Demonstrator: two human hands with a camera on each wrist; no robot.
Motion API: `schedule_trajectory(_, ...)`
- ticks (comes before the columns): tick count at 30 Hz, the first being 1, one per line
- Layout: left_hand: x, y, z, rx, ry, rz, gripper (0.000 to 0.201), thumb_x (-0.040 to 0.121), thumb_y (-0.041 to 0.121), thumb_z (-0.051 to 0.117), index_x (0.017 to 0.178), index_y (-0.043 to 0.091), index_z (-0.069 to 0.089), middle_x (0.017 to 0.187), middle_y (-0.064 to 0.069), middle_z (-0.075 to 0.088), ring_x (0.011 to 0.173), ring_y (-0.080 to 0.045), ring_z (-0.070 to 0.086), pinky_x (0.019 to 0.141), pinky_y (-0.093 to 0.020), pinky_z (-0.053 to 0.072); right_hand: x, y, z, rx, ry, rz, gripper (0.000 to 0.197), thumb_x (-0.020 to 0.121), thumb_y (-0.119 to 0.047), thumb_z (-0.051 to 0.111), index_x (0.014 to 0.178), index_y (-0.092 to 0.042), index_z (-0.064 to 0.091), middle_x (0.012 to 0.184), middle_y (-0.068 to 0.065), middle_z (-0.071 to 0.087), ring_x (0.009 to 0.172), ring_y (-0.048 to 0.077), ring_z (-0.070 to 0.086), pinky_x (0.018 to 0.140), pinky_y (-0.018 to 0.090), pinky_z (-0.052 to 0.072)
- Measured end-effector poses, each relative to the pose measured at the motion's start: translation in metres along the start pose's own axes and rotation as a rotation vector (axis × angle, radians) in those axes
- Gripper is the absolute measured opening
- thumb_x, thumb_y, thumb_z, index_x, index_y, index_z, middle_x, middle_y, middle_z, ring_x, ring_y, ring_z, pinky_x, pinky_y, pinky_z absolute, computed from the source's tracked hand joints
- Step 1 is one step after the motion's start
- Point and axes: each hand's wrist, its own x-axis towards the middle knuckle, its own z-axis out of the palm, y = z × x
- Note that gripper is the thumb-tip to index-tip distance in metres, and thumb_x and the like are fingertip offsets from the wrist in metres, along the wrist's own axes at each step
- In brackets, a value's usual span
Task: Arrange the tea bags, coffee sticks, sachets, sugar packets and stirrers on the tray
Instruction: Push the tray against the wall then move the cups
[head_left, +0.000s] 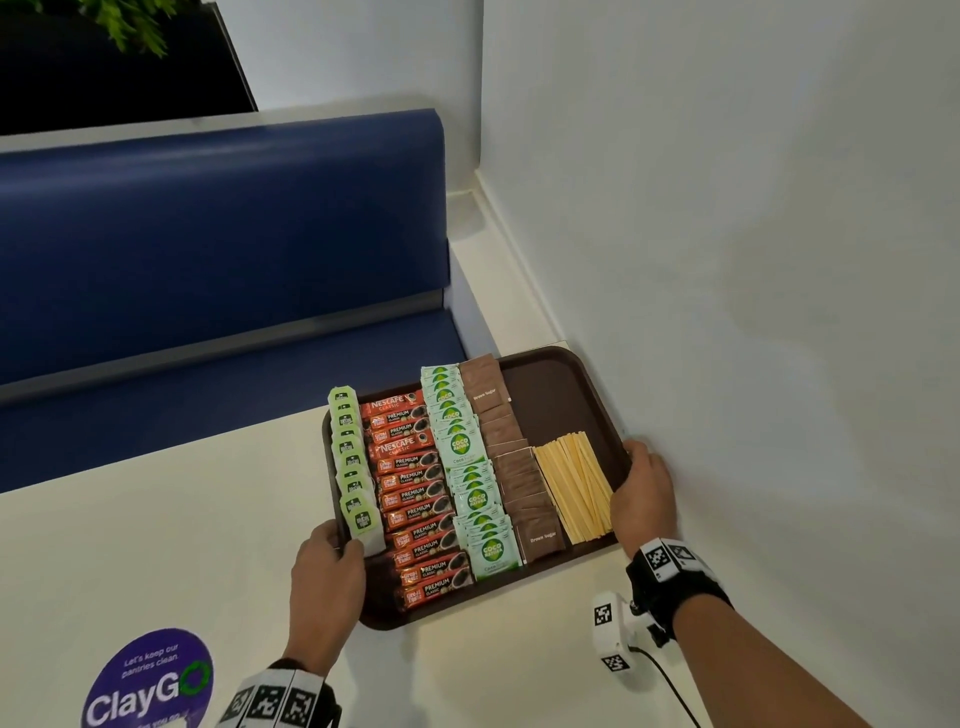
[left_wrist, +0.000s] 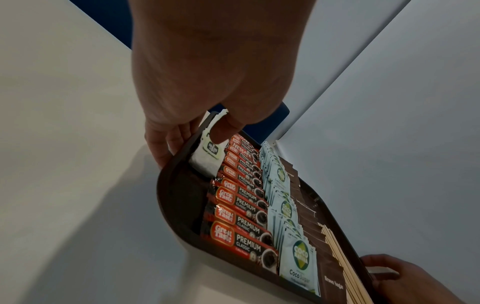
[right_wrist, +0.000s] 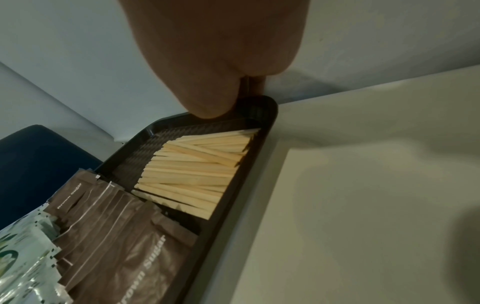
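Observation:
A brown tray (head_left: 550, 395) lies on the white table in the corner by the wall. Across it run rows of green tea bags (head_left: 350, 462), red coffee sticks (head_left: 415, 499), pale green coco sugar sachets (head_left: 467, 467), brown sugar packets (head_left: 519, 478) and wooden stirrers (head_left: 574, 483). My left hand (head_left: 343, 543) grips the tray's left rim (left_wrist: 171, 185), thumb on the nearest tea bag (left_wrist: 207, 160), fingers (left_wrist: 161, 148) curled under the edge. My right hand (head_left: 635, 457) grips the right rim (right_wrist: 249, 164) beside the stirrers (right_wrist: 192, 170), thumb over the edge.
A blue padded bench (head_left: 208, 234) runs behind the table (head_left: 156, 545). The white wall (head_left: 753, 260) stands close against the tray's right side. A purple ClayGo sticker (head_left: 150, 680) is on the table at the near left. The tray's far right part is bare.

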Motion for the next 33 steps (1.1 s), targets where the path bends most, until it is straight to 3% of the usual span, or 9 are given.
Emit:
schedule_trajectory(6, -0.004, 0.002, 0.0, 0.003, 0.006, -0.009, 0.031, 0.103, 0.005, 0.052, 0.131, 0.013, 0.063, 0.12, -0.009, 0.069, 0.111, -0.031, 0.066, 0.092, -0.046, 0.056, 0.001, 0.001, -0.002, 0.002, -0.003, -0.009, 0.071, 0.09, 0.017, 0.063, 0.153, -0.013, 0.048, 0.145, 0.014, 0.057, 0.136, 0.034, 0.054, 0.108, 0.052, 0.056)
schedule_trajectory(11, -0.007, 0.003, 0.0, -0.024, 0.008, -0.013, 0.026, 0.103, 0.005, 0.052, 0.124, 0.016, 0.063, 0.119, -0.008, 0.069, 0.11, -0.031, 0.066, 0.089, -0.043, 0.055, 0.0, 0.001, -0.005, 0.006, -0.015, -0.021, 0.07, 0.092, 0.016, 0.061, 0.154, -0.013, 0.048, 0.144, 0.014, 0.058, 0.134, 0.034, 0.055, 0.107, 0.053, 0.056)
schedule_trajectory(19, -0.012, 0.003, 0.002, -0.074, 0.016, 0.016, 0.023, 0.104, 0.004, 0.053, 0.116, 0.024, 0.056, 0.118, -0.007, 0.068, 0.113, -0.032, 0.067, 0.097, -0.049, 0.058, 0.001, 0.001, -0.007, -0.009, -0.035, -0.044, 0.069, 0.091, 0.016, 0.06, 0.153, -0.013, 0.048, 0.143, 0.014, 0.059, 0.132, 0.034, 0.056, 0.105, 0.053, 0.057)
schedule_trajectory(21, -0.012, 0.0, 0.001, -0.056, 0.014, 0.041, 0.026, 0.104, 0.003, 0.054, 0.12, 0.023, 0.058, 0.122, -0.007, 0.068, 0.118, -0.033, 0.066, 0.1, -0.051, 0.057, 0.0, 0.001, -0.007, -0.038, -0.036, -0.046, 0.067, 0.093, 0.012, 0.059, 0.154, -0.013, 0.047, 0.144, 0.015, 0.057, 0.133, 0.035, 0.056, 0.106, 0.054, 0.055)
schedule_trajectory(25, -0.017, -0.012, -0.01, -0.009, 0.086, 0.096, 0.047, 0.107, 0.009, 0.057, 0.153, 0.008, 0.05, 0.149, -0.013, 0.055, 0.133, -0.031, 0.058, 0.108, -0.043, 0.05, -0.016, -0.008, -0.011, -0.157, 0.103, -0.077, 0.052, 0.098, -0.002, 0.058, 0.149, -0.01, 0.051, 0.148, 0.021, 0.051, 0.136, 0.042, 0.047, 0.113, 0.059, 0.044)
schedule_trajectory(27, -0.022, -0.023, -0.02, 0.001, 0.131, 0.119, 0.047, 0.106, 0.006, 0.057, 0.153, 0.008, 0.051, 0.149, -0.012, 0.053, 0.132, -0.027, 0.056, 0.107, -0.037, 0.046, -0.032, -0.02, -0.01, -0.119, 0.15, -0.086, 0.043, 0.103, -0.008, 0.055, 0.146, -0.012, 0.054, 0.149, 0.023, 0.048, 0.135, 0.044, 0.041, 0.113, 0.061, 0.037)
schedule_trajectory(31, -0.042, -0.055, -0.041, -0.056, 0.195, 0.128, 0.04, 0.104, 0.005, 0.06, 0.143, 0.014, 0.059, 0.138, -0.005, 0.057, 0.12, -0.02, 0.06, 0.101, -0.032, 0.05, -0.078, -0.042, 0.002, 0.015, 0.156, -0.289, 0.03, 0.106, -0.015, 0.053, 0.134, -0.013, 0.063, 0.137, 0.019, 0.053, 0.122, 0.038, 0.043, 0.103, 0.052, 0.036)
schedule_trajectory(33, -0.057, -0.071, -0.051, -0.102, 0.201, 0.119, 0.037, 0.105, 0.005, 0.059, 0.14, 0.017, 0.061, 0.13, 0.001, 0.063, 0.109, -0.014, 0.064, 0.092, -0.022, 0.051, -0.107, -0.053, 0.012, 0.098, 0.04, -0.466, 0.024, 0.107, -0.015, 0.051, 0.124, -0.013, 0.068, 0.123, 0.015, 0.059, 0.113, 0.034, 0.049, 0.098, 0.047, 0.04)
